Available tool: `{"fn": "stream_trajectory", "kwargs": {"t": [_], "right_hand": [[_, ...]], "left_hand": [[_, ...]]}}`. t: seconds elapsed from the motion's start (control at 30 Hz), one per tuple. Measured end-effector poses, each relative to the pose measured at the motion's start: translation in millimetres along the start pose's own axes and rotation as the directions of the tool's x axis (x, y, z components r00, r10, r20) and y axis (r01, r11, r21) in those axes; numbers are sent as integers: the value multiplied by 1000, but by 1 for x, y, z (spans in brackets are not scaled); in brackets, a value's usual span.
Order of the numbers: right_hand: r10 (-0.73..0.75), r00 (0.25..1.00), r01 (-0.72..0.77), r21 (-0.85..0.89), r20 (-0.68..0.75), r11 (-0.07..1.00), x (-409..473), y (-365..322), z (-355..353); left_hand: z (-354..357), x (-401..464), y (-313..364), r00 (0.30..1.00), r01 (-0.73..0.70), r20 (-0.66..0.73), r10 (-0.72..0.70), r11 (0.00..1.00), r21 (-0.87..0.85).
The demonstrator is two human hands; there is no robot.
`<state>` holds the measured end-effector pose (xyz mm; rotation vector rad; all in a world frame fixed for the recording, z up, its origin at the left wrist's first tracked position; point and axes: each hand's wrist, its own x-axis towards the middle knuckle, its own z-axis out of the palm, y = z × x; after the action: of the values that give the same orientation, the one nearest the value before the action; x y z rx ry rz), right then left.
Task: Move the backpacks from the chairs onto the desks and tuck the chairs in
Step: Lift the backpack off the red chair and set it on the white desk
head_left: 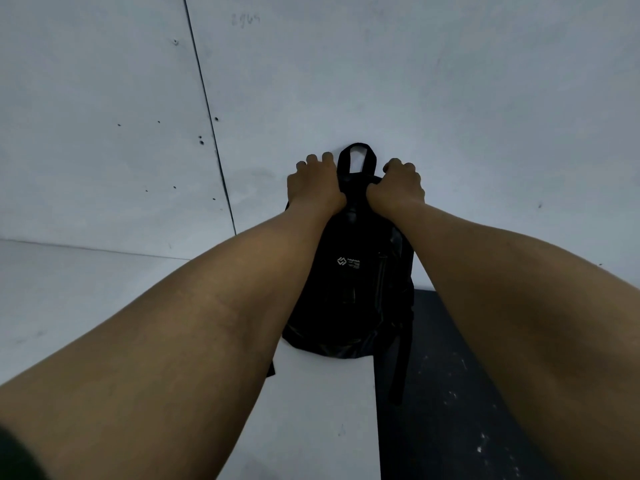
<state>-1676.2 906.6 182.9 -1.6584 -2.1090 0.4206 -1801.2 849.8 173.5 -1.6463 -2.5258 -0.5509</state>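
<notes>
So, both arms stretch out from the bottom corners of the frame and meet at the centre, right on top of the black backpack [349, 282]. Left hand [313, 183] grips the bag's top on the left side, fingers curled over the far edge, knuckles up. Right hand [398, 185] does the same on the right side, fingers wrapped over the top, thumb tucked against the fabric. Between the two hands the loop handle [357, 157] stands up free, neither hand on it, pale wall showing through it.

Backpack stands upright at the frame's centre, its back against the wall [415, 81], its base on a white desk [311, 410]. A small white logo [348, 261] faces the camera. One strap [400, 368] dangles off the desk's right edge, down over the dark floor [450, 393] at lower right, which is flecked with pale spots.

A dark seam runs down the wall at upper left, with small holes near it.
</notes>
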Motion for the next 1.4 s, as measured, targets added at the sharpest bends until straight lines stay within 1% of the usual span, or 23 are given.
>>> {"fn": "stream_trajectory", "kwargs": {"t": [0.47,0.7,0.87,1.03,1.1,1.23,1.4], "right_hand": [[2,1000,-2,2,-7,1000,-28,-7,-9],[8,999,-9,26,49,1000,-65,-8,-5],[15,996,-18,37,90,999,-92,-3,6],[17,993,-19,17,120,1000,-117,1,14],[23,991,-27,22,134,999,-124,1,15],[25,986,-30,26,167,999,-135,4,13],[15,980,-21,27,198,999,-142,7,7]], "left_hand": [[-15,-23,-1,999,-11,39,11,1000,9],[-18,-54,-8,996,-37,85,39,999,-25],[-17,-76,-11,994,-98,35,101,991,-90],[-12,-99,-16,987,-156,19,157,985,-69],[-13,-105,-19,988,-149,19,151,987,-62],[-15,-116,-20,991,-104,82,104,995,-10],[-18,-125,-16,990,-54,131,56,998,-17]]}}
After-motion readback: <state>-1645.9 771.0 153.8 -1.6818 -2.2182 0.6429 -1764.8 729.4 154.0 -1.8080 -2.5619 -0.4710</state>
